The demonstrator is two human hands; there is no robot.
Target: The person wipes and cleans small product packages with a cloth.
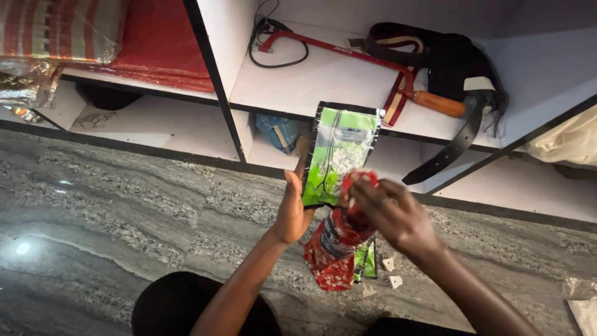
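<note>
Your left hand (291,208) holds the green pouch (341,155) upright by its lower left edge, thumb and fingers pinched on it; its long axis runs from six to twelve o'clock, tilted a touch toward one, top toward the shelf (323,81). Your right hand (392,214) is closed on the top of the red packet (336,246), which hangs below it and slants toward seven o'clock over the stone floor (124,205). The risk I see is the thin pinch: the pouch is held low and at one edge only, so it could fold over or slip if you tug the red packet. The packet, gripped only at its crumpled top, could tear or spill, and loose bits would scatter among the small white pieces (390,272) at five o'clock. A saw (348,53) and a belt (460,134) lie on the shelf, well apart from your hands.
</note>
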